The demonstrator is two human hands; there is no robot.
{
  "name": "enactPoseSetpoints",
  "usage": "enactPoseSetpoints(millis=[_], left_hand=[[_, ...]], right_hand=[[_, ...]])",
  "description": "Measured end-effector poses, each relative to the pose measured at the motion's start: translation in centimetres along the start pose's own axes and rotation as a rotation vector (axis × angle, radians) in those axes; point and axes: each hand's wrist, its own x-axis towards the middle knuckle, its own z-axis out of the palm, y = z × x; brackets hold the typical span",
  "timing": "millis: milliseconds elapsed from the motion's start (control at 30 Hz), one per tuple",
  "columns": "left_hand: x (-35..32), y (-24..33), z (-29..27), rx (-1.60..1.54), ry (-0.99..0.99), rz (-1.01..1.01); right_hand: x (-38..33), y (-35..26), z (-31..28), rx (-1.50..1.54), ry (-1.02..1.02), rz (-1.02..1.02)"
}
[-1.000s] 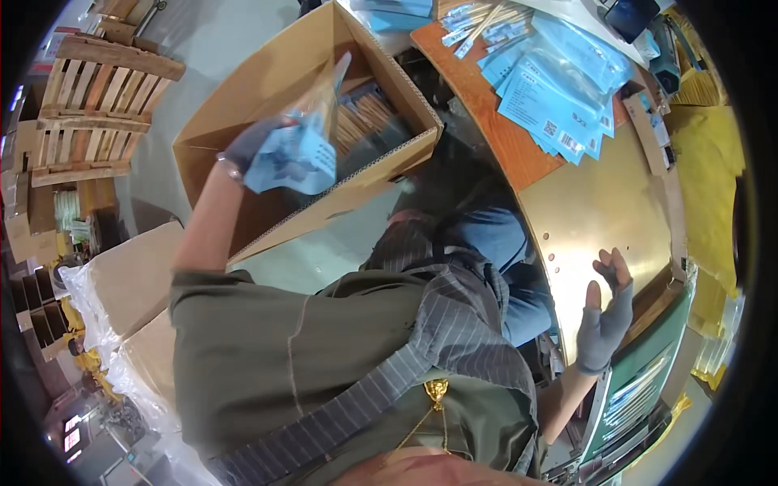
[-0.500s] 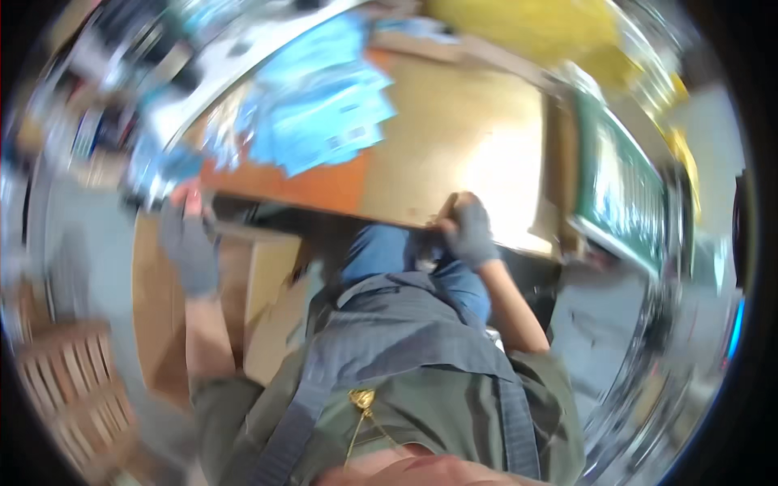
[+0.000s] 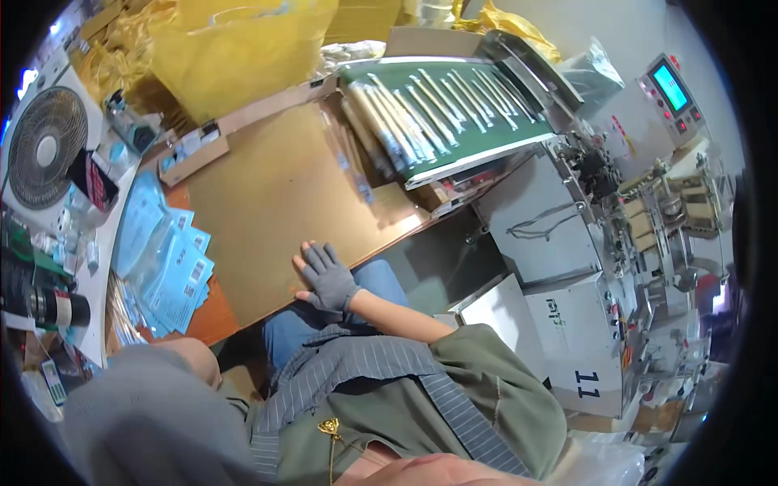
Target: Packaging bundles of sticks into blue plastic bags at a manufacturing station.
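Note:
My right hand (image 3: 328, 277), in a grey fingerless glove, lies at the near edge of the tan tabletop (image 3: 267, 194). Its fingers are spread, and nothing is in them. A large, blurred grey shape at the lower left is my gloved left hand (image 3: 146, 413), raised close to the camera. Its fingers cannot be made out, nor whether it holds anything. Beyond it, at the table's left end, lies a fanned pile of light blue printed packets (image 3: 166, 263). Thin pale sticks (image 3: 123, 308) lie beside that pile.
At the right, a green conveyor belt (image 3: 478, 134) carries several long, slim wrapped sticks (image 3: 425, 101). A machine with a lit screen (image 3: 669, 87) stands beyond it. A fan (image 3: 44, 150) and a dark bottle (image 3: 61, 308) occupy the left shelf. A yellow bag (image 3: 235, 61) sits behind the table.
The view has swung to the right, bringing the conveyor and machine into fuller sight. My left hand has left the table's left side and come up near the camera. My right hand's fingers have spread.

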Motion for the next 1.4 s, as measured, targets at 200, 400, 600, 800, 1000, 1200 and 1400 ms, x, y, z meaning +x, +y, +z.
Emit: enactPoseSetpoints(millis=[200,400,600,800,1000,1200,1400], left_hand=[[-0.1,-2.1,-0.8,0.086,-0.131,-0.101],[-0.7,-4.7,-2.0,-0.003,-0.348,-0.296],[-3.5,-6.0,-6.3,0.49,-0.032,-0.875],[-29.1,-8.8,-22.4,1.744,1.014,-1.14],[-34.6,-13.1,-25.5,2.48,0.995,-1.345],[-35.3,-12.6,-25.1,2.586,0.968,-1.423],[-35.9,-12.8,-25.8,2.629,0.967,-1.381]], right_hand=[[-0.1,0.6,0.4,-0.006,-0.017,-0.063],[-0.6,0.9,1.6,0.07,0.085,-0.097],[-0.9,1.9,1.9,0.081,0.069,-0.094],[0.2,2.0,2.1,0.096,-0.005,-0.184],[0.1,2.5,2.1,0.13,-0.125,-0.16],[1.3,4.1,6.7,0.04,-0.06,-0.227],[1.3,3.9,7.7,-0.042,0.525,-0.335]])
